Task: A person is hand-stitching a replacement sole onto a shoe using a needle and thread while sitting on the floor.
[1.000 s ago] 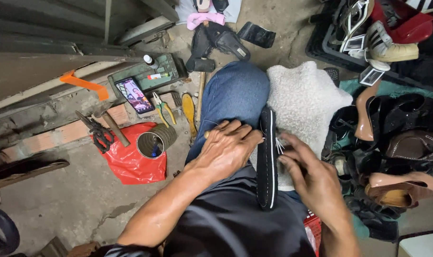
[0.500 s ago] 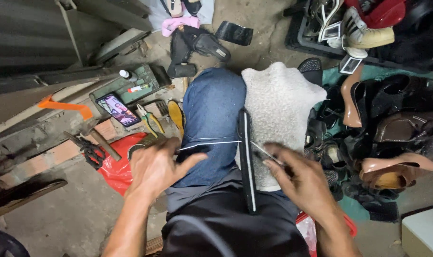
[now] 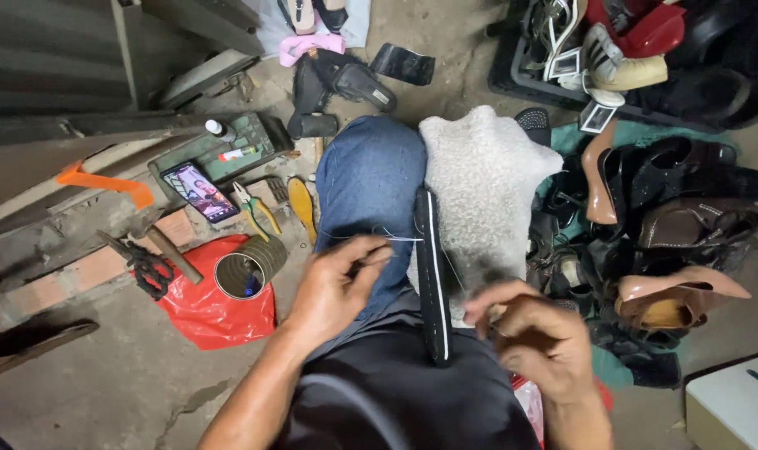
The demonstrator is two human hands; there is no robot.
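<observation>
The black flat shoe sole with the white stitched edge [image 3: 431, 283] is standing on edge in the middle of the frame, wedged between the jeans-clad knee [image 3: 371, 179] and the knee under the off-white fuzzy cloth [image 3: 487, 183]; I'd guess we're mid-stitch, since a thin pale thread [image 3: 396, 237] runs from the sole's upper part out to the left; how much of the seam is sewn I can't tell from this angle, though the white line along the edge looks continuous where I can see it. My left hand [image 3: 337, 292] is pinched shut on that thread, pulling it taut; my right hand [image 3: 533, 337] is curled closed at lower right, but whether it's got a needle or awl in it I can't make out. Compared with half a second ago, the left hand has come back in from its wide pull toward the red plastic bag [image 3: 208, 308] and metal tin [image 3: 245, 268]; the right has slid off the sole, lower and to the right.
</observation>
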